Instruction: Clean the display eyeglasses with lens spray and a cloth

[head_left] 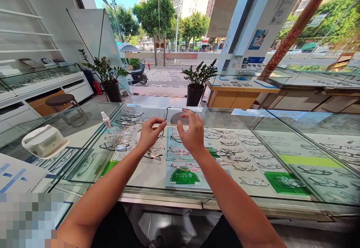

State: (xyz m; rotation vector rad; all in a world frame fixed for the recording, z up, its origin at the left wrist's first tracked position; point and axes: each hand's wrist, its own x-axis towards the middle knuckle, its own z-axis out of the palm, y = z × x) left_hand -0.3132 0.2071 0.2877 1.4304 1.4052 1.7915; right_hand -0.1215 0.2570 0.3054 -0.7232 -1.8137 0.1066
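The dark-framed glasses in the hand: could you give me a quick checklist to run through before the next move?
1. Left hand grips the glasses: ok, thumb and fingers pinch the thin dark frame.
2. Right hand is free to help: ok, thumb and fingers spread, with no separate item seen in it.
3. Right fingertips touch the glasses: cannot tell, they overlap in this view.
4. Lenses are clean: cannot tell, too small.
5. Spray bottle stands clear of both hands: ok, beyond the left hand's outer side.
6. Background behind the hands is plain: not ok, other frames crowd it.
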